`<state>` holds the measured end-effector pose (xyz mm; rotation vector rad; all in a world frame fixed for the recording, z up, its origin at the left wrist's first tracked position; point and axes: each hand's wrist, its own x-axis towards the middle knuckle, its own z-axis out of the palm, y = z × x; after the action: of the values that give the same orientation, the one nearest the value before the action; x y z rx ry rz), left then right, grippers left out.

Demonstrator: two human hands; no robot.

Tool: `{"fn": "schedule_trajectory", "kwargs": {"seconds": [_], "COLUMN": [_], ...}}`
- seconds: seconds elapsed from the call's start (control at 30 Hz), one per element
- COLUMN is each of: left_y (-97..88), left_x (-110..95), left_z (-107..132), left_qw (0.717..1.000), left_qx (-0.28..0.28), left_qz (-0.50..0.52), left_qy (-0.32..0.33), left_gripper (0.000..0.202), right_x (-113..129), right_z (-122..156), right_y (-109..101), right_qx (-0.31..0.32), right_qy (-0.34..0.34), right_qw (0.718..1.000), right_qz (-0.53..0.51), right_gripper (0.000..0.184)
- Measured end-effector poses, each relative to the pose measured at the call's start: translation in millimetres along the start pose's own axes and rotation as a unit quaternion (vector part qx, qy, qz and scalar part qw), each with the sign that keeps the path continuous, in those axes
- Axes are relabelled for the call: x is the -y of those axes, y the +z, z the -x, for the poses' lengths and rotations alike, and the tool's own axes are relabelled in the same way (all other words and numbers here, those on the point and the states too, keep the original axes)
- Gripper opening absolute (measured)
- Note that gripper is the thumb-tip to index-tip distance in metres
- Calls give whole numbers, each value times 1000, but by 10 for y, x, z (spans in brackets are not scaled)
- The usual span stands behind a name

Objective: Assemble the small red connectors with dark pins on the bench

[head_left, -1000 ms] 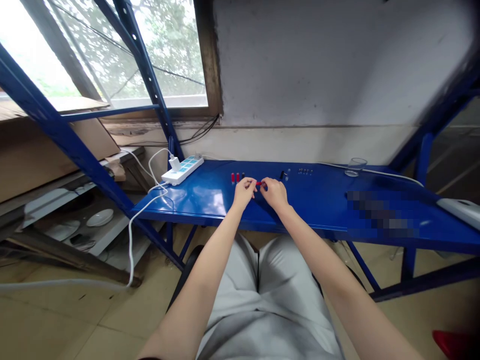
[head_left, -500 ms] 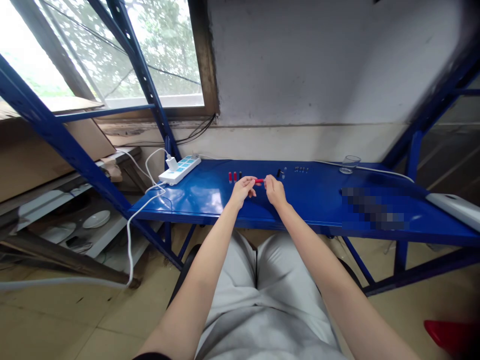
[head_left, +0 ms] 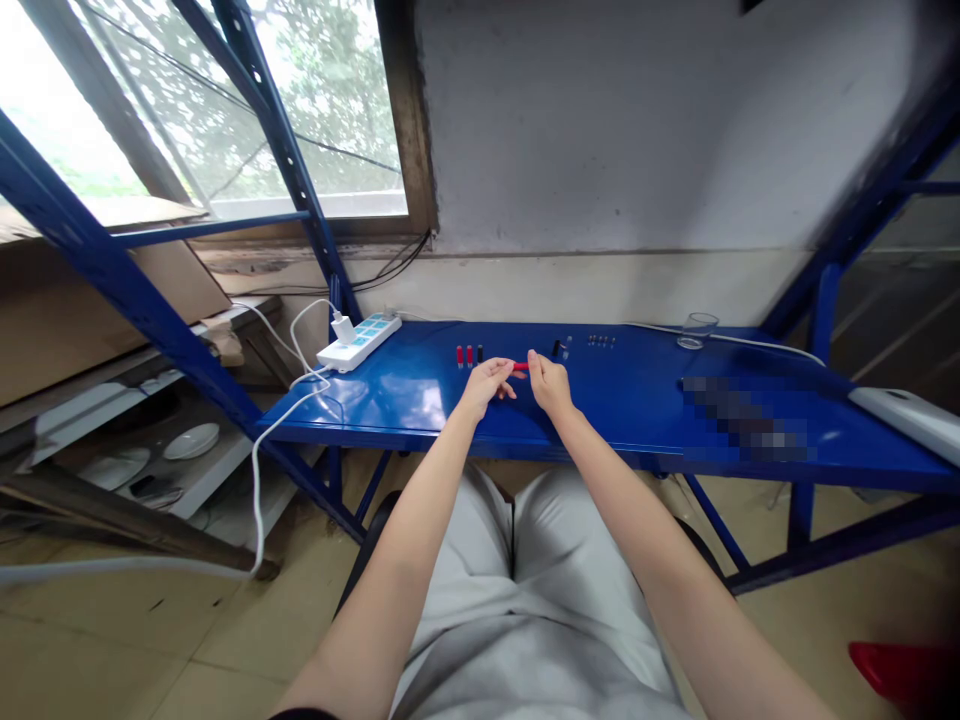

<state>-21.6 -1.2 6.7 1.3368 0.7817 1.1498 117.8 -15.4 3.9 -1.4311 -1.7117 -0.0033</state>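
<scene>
Both my hands meet over the middle of the blue metal shelf (head_left: 645,400). My right hand (head_left: 548,381) pinches a small red piece (head_left: 520,366) at its right end. My left hand (head_left: 488,382) is curled just left of that red piece, fingertips close to it; whether it touches is unclear. Behind the hands stand two small red pieces (head_left: 464,355) and a dark one in a row. A small black part (head_left: 556,348) and a row of tiny dark parts (head_left: 601,340) lie further back.
A white power strip (head_left: 358,342) with a plugged white cable lies at the shelf's back left. A glass cup (head_left: 697,329) stands at the back right, beside a white cable. Blue rack posts, cardboard and dishes are at the left. A red object (head_left: 904,670) is on the floor.
My hands have shifted slightly apart, the right keeping the red piece between them. The camera view has drifted a little; the other parts lie as before.
</scene>
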Motion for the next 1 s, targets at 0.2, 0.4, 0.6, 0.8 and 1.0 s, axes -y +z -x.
{"fn": "schedule_trajectory", "kwargs": {"seconds": [0.2, 0.4, 0.6, 0.8, 1.0], "left_y": [-14, 14, 21, 6, -14], "left_x": [19, -17, 11, 11, 25], "left_z": [-12, 29, 8, -20, -37], "left_qw": [1000, 1000, 998, 995, 992], "left_qx": [-1, 0, -23, -86, -113], "left_qz": [-4, -16, -40, -58, -49], "left_qy": [7, 25, 32, -16, 3], "left_gripper": [34, 37, 35, 42, 42], "right_x": [-11, -13, -7, -22, -19], "right_z": [-5, -3, -5, -14, -11], "right_y": [16, 7, 16, 29, -4], "right_qx": [-4, 1, -10, -38, -68], "right_qy": [-2, -2, -19, -21, -7], "right_qw": [1000, 1000, 1000, 999, 993], "right_qz": [5, 0, 3, -31, -96], "right_gripper": [57, 57, 54, 52, 47]}}
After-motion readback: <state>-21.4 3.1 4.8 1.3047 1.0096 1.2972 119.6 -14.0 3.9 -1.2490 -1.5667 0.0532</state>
